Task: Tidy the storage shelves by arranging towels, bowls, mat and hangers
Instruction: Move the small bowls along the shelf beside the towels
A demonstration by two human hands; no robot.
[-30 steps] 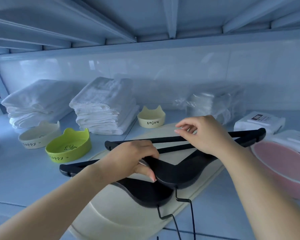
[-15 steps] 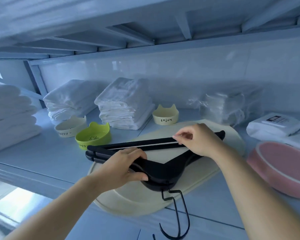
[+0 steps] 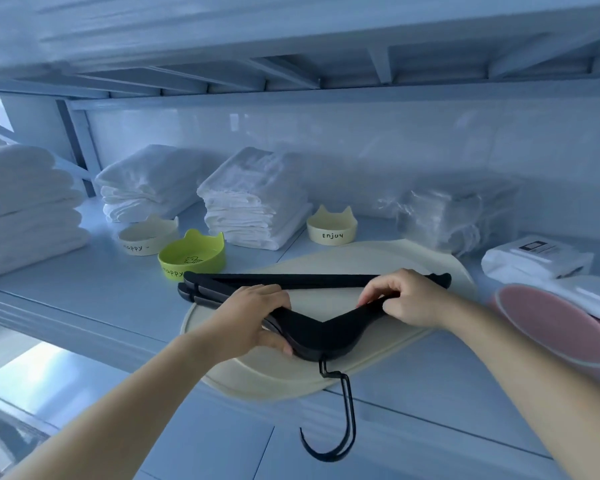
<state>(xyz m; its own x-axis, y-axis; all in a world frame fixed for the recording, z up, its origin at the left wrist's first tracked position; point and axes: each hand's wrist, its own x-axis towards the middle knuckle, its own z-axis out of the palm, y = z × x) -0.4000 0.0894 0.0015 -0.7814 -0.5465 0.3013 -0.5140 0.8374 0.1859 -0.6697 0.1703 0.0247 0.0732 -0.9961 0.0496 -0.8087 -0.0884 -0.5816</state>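
A stack of black hangers [image 3: 321, 332] lies on the cream mat [image 3: 430, 258], with the hooks [image 3: 347, 420] hanging past the mat's near edge. A second ago the hangers were fanned apart; now they sit squared one on another, so this part of the tidying looks nearly finished. The left hand [image 3: 253, 315] grips the stack's left arm, fingers curled over, thumb beneath. The right hand [image 3: 409, 299] pinches the right arm. A green cat-eared bowl [image 3: 193, 254] sits off the mat's far left end, and folded white towels [image 3: 253, 199] sit behind the mat. The number of hangers is unclear. A pink basin [image 3: 551, 327] right of the mat is cut off.
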